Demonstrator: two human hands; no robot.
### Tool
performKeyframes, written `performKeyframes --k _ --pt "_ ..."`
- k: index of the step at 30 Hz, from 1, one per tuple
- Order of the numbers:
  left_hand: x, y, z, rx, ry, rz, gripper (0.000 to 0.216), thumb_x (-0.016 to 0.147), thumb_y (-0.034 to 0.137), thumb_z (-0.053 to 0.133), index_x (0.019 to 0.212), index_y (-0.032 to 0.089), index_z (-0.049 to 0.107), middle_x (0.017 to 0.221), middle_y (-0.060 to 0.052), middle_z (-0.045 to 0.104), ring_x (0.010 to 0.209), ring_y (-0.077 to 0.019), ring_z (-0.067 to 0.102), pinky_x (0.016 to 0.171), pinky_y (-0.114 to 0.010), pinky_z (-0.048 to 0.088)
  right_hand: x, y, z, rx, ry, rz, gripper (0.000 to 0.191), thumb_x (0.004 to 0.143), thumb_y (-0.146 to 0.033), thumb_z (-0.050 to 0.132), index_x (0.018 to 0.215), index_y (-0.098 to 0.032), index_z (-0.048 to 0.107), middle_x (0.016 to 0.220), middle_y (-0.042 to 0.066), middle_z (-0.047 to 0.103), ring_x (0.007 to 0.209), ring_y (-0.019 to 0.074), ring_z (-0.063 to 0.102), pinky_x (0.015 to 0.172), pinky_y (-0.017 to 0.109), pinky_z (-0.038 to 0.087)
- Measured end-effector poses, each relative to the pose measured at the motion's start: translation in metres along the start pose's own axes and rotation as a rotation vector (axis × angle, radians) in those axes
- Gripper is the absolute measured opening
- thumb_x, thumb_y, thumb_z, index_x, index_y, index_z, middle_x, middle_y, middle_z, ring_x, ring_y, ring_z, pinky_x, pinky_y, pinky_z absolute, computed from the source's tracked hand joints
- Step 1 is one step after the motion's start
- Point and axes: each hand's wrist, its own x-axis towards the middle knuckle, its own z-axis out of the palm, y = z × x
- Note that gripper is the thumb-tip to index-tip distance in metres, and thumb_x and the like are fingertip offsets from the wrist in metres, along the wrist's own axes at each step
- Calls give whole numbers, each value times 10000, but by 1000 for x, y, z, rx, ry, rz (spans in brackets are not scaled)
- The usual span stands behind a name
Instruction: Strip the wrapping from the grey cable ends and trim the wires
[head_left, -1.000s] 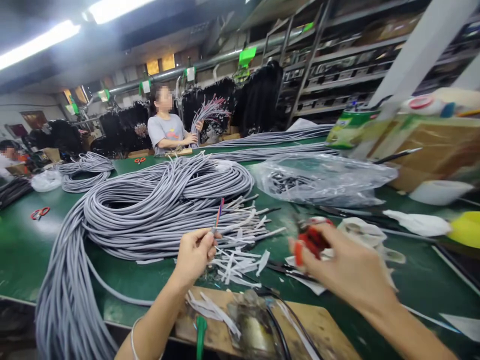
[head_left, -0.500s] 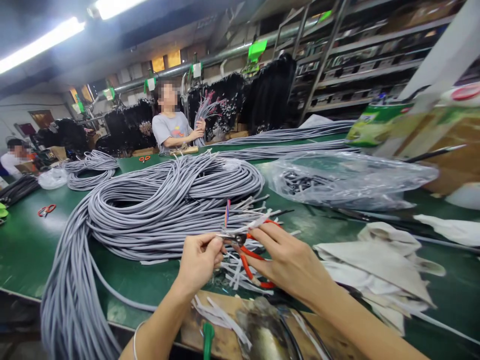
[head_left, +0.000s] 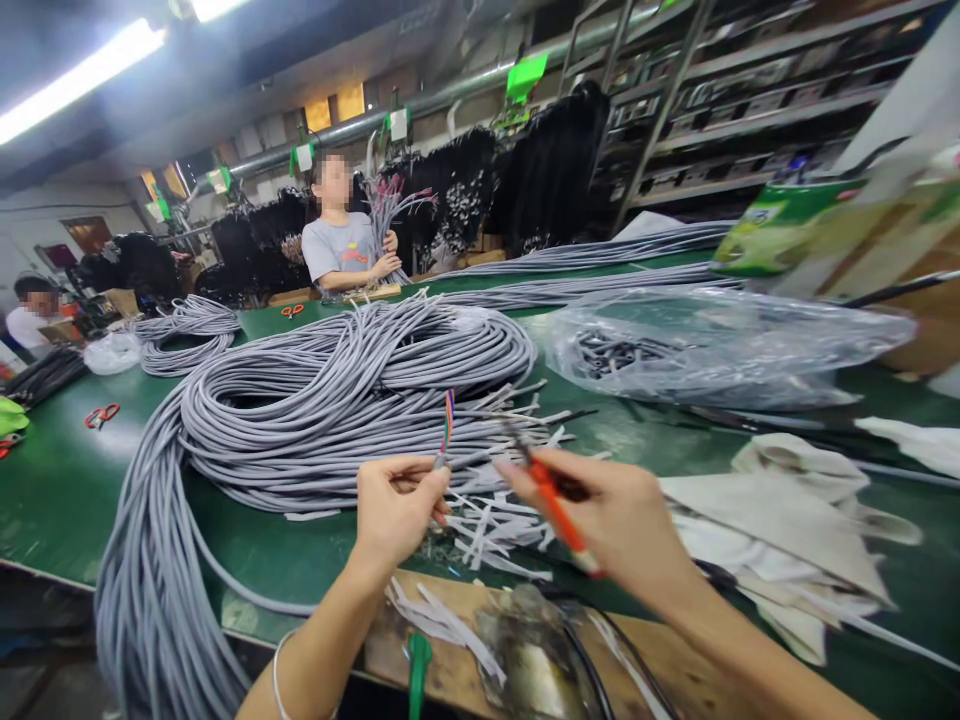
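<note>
Your bare left hand [head_left: 400, 512] and right hand [head_left: 619, 515], held out before you at nearly the same height, apart from each other.

Your left forearm [head_left: 330, 620] rises from the bottom edge, left of centre, slanting up and to the right, with the wrist [head_left: 371, 560] roughly in line. The left thumb [head_left: 430, 488] meets the bent index finger [head_left: 411, 464] in a close pinch, the other fingers [head_left: 441, 512] curled beneath. Your right forearm [head_left: 739, 640], bare-skinned like the left, enters along the bottom edge, right of centre, and slants up and to the left. The right hand is closed in a grip, its fingers pointing left; their tips are blurred.
</note>
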Motion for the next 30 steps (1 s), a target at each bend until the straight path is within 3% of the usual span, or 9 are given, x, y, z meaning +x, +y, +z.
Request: performKeyframes --k 3,6,10,13,15,20,30 --pt "-1 0 2 2 -10 -10 169 481 264 711 541 115 659 395 17 514 355 -77 428 378 -206 333 17 -10 1 298 25 296 436 589 -605 694 580 -203 525 514 -13 558 442 117 497 414 241 412" --pt "-1 -2 2 8 -34 -10 158 465 239 728 534 111 667 401 31 495 362 -53 386 378 -193 290 30 -18 6 468 17 409 505 421 -593 779 585 -204 502 606 17 627 513 152 570 428 259 457" --pt "1 -8 3 -20 -36 13 241 497 259 752 671 96 718 437 57 458 364 -17 303 371 -172 211 28 -20 12 505 85 396 468 450 -549 794 556 -193 510 516 -26 535 438 102 489 396 224 419" --pt "2 -11 6 -40 -4 92 327 546 291 771 821 117 746 555 12 555 434 -42 366 394 -176 258 19 -20 16 550 50 399 444 504 -554 773 584 -191 530 521 -23 538 426 98 473 394 226 418" --pt "2 -11 8 -55 12 121 338 572 367 771 806 124 753 591 -17 585 488 -70 408 411 -185 289 14 -20 17 549 44 378 437 518 -550 769 588 -192 529 537 -14 552 457 111 504 434 235 447" --pt "0 -12 9 -163 31 81 470 586 550 724 750 109 734 486 61 393 370 -15 252 358 -185 153 10 -20 20 513 99 366 432 503 -529 785 567 -193 522 537 -17 541 481 116 518 469 236 465" --pt "3 -8 6 -361 39 -45 410 489 459 782 603 104 609 503 3 562 304 -25 363 319 -171 135 12 -18 19 723 103 511 409 385 -422 857 508 -190 544 531 -33 515 478 92 499 476 213 460"
